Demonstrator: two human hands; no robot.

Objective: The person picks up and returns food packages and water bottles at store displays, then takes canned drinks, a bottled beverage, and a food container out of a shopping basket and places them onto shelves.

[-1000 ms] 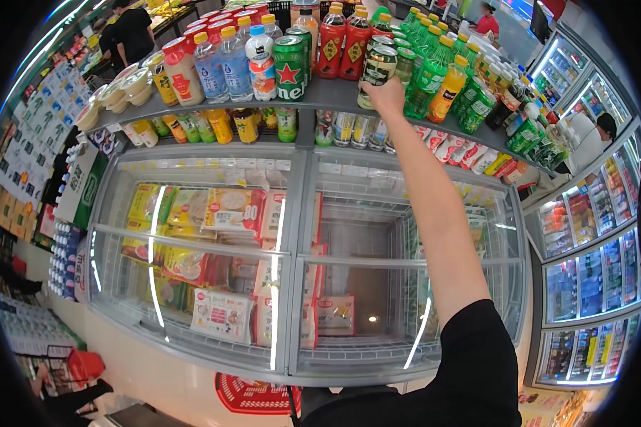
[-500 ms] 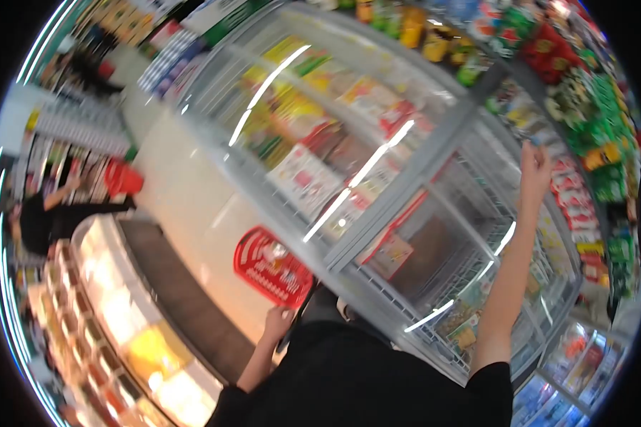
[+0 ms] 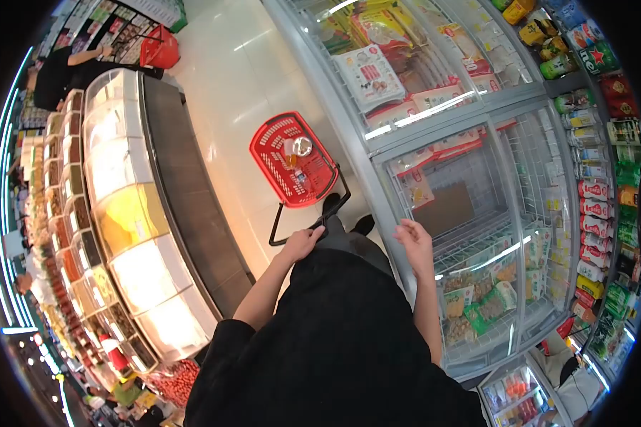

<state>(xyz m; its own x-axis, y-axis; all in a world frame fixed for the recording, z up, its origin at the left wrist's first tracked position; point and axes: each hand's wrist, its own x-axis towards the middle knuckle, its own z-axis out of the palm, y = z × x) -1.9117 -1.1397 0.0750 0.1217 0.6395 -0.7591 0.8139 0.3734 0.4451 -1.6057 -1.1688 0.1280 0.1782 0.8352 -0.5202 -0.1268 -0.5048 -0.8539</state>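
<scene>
My left hand (image 3: 303, 244) is closed around the black handle (image 3: 274, 229) of a red shopping basket (image 3: 312, 193). A small clear container (image 3: 301, 147) and another small item lie inside the basket. At the edge of a glass-topped chest freezer (image 3: 379, 183), my right hand (image 3: 414, 245) hovers with its fingers loosely bent and apart, holding nothing. Below the glass, green-and-clear bags of frozen food (image 3: 490, 307) fill the near part. A white package (image 3: 370, 75) sits in the far part among yellow bags.
To the left curves a counter of lit clear bulk bins (image 3: 132, 220) with a dark base ledge (image 3: 181, 178). Pale floor tiles (image 3: 224, 92) run between counter and freezer. Another person (image 3: 57, 78) stands at the upper left near a second red basket (image 3: 160, 48). Packaged goods (image 3: 595, 210) line the right.
My right hand has drawn back from over the freezer's far side to its near edge. The view has turned, and the red basket now shows farther up with its handle visible.
</scene>
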